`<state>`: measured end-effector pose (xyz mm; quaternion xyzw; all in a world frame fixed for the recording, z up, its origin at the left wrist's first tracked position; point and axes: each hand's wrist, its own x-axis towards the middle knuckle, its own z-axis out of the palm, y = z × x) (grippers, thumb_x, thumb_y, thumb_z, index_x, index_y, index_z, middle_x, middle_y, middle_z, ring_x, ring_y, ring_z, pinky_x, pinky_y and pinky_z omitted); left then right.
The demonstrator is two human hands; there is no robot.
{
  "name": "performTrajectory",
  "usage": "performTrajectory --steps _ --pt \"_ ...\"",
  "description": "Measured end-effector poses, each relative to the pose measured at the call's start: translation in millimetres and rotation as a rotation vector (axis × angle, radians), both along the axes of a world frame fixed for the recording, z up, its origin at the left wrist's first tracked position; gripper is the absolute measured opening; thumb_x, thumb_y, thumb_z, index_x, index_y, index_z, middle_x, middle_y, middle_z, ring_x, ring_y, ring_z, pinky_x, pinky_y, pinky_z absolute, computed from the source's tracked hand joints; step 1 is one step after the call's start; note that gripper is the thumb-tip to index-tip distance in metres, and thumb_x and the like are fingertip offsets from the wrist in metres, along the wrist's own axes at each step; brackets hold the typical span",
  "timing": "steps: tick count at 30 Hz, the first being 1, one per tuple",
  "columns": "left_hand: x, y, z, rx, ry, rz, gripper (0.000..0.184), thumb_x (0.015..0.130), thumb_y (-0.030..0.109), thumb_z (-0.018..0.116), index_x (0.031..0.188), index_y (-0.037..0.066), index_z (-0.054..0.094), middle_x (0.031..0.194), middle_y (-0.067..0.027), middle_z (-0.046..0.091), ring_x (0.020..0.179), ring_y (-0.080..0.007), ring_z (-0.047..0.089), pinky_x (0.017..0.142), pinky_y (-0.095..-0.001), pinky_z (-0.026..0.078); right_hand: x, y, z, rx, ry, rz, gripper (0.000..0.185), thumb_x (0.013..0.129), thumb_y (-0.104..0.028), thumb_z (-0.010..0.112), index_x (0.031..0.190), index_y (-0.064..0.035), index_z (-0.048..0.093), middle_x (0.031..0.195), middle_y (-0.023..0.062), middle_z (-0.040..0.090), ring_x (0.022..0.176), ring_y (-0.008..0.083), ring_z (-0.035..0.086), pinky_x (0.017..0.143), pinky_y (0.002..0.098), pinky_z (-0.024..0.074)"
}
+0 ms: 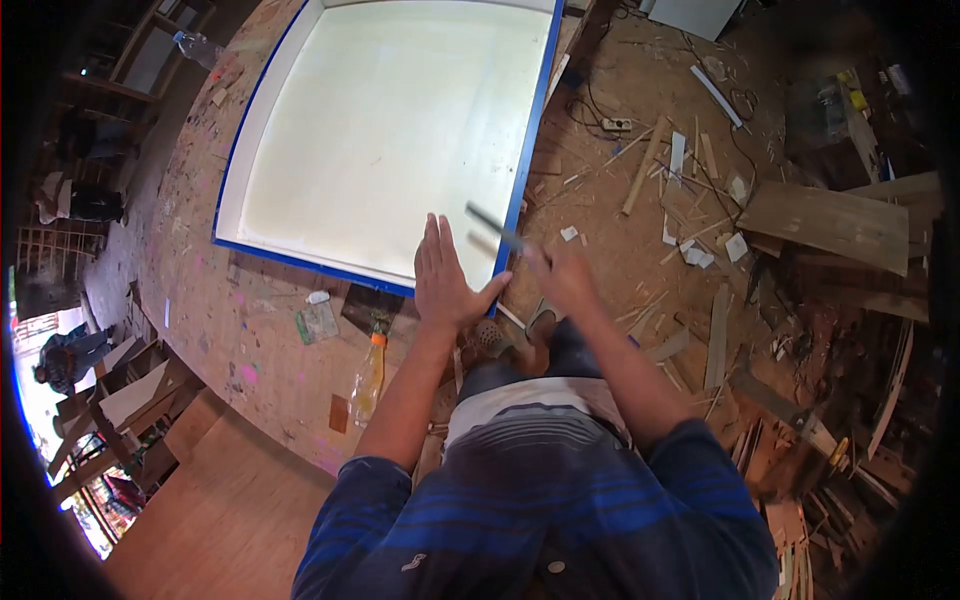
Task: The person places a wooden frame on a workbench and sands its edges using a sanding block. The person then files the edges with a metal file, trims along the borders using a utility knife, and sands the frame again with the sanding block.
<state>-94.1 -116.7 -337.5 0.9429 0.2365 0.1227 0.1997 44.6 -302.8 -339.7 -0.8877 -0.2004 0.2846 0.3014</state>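
Note:
A large shallow white tray-like panel (pixel 390 130) with raised sides and blue edging lies on the worktable. My left hand (pixel 441 275) is spread at its near right corner, fingers straight and thumb out toward the blue edge. Nothing is in that hand. Just right of the corner, my right hand (pixel 565 280) is closed round one end of a narrow, straight grey tool (pixel 492 224). The tool points up and left across the blue edge, over the panel. Motion blurs it, so its exact kind is unclear.
On the paint-spotted worktable (pixel 270 340) stand or lie a bottle of yellowish liquid (pixel 368 385) and a clear bottle (pixel 197 48). Wood offcuts (pixel 645 165), a power strip (pixel 617 124) and cables litter the floor at right. People (pixel 75 355) are at far left.

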Motion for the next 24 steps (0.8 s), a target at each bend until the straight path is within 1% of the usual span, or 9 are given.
performTrajectory --steps 4,5,10,13,16,17,18,20,24 --pt "7 2 3 -0.030 0.080 -0.002 0.142 0.083 0.081 0.079 0.174 -0.010 0.020 0.178 -0.0382 0.027 0.163 -0.0514 0.034 0.132 -0.0595 0.032 19 4 17 -0.046 0.056 0.031 0.058 0.112 -0.056 0.058 0.104 -0.0018 0.078 0.100 0.0312 0.076 0.098 0.0524 0.074 0.085 0.0613 0.0563" --pt "6 2 5 -0.042 0.104 -0.008 0.141 0.083 0.081 0.079 0.174 -0.010 0.020 0.178 -0.0383 0.027 0.164 -0.0513 0.034 0.132 -0.0595 0.032 42 15 4 0.027 -0.024 -0.026 0.059 0.111 -0.055 0.061 0.100 -0.0001 0.076 0.092 0.0302 0.074 0.087 0.0505 0.072 0.079 0.0579 0.0548" --pt "18 3 19 -0.131 0.245 0.028 0.140 0.084 0.082 0.078 0.174 -0.011 0.021 0.178 -0.0388 0.025 0.165 -0.0515 0.032 0.132 -0.0589 0.033 269 112 -47 0.257 -0.299 -0.094 0.066 0.109 -0.056 0.065 0.085 0.0044 0.074 0.076 0.0283 0.068 0.071 0.0473 0.066 0.070 0.0540 0.0521" --pt "27 6 25 -0.158 0.332 0.071 0.142 0.084 0.083 0.077 0.173 -0.011 0.021 0.179 -0.0386 0.024 0.166 -0.0515 0.030 0.133 -0.0584 0.032 314 122 -21 0.084 -0.148 -0.006 0.061 0.113 -0.054 0.056 0.100 0.0011 0.077 0.104 0.0307 0.077 0.099 0.0524 0.074 0.088 0.0587 0.0567" --pt "40 7 26 -0.183 0.430 0.118 0.144 0.081 0.085 0.078 0.174 -0.010 0.023 0.178 -0.0388 0.026 0.167 -0.0512 0.029 0.133 -0.0588 0.031 241 68 -54 0.224 0.003 0.110 0.052 0.111 -0.051 0.064 0.109 -0.0005 0.077 0.107 0.0303 0.077 0.099 0.0519 0.074 0.087 0.0571 0.0582" --pt "48 8 29 -0.194 0.455 0.127 0.144 0.080 0.085 0.079 0.174 -0.009 0.023 0.178 -0.0389 0.027 0.167 -0.0512 0.029 0.134 -0.0588 0.031 199 47 -40 0.225 0.007 0.129 0.046 0.109 -0.046 0.070 0.104 -0.0009 0.080 0.085 0.0239 0.078 0.076 0.0400 0.076 0.073 0.0511 0.0587" --pt "53 9 33 -0.207 0.491 0.134 0.145 0.079 0.086 0.079 0.174 -0.008 0.023 0.178 -0.0390 0.028 0.167 -0.0511 0.029 0.134 -0.0587 0.031 167 21 -66 0.131 0.206 0.270 0.040 0.108 -0.043 0.071 0.105 -0.0048 0.080 0.089 0.0247 0.078 0.084 0.0396 0.079 0.077 0.0530 0.0598" --pt "56 9 32 -0.202 0.565 0.143 0.151 0.072 0.086 0.083 0.175 -0.006 0.023 0.178 -0.0371 0.030 0.167 -0.0504 0.031 0.134 -0.0587 0.030 131 -5 -81 0.295 0.144 0.425 0.041 0.106 -0.051 0.072 0.113 -0.0110 0.081 0.087 0.0204 0.079 0.080 0.0428 0.078 0.073 0.0561 0.0585" --pt "67 10 36 -0.199 0.651 0.089 0.153 0.066 0.079 0.090 0.175 -0.005 0.024 0.179 -0.0330 0.032 0.166 -0.0485 0.032 0.134 -0.0577 0.031 218 43 -101 0.375 -0.036 0.266 0.031 0.107 -0.037 0.069 0.110 -0.0073 0.079 0.084 0.0199 0.077 0.074 0.0401 0.075 0.071 0.0539 0.0580"
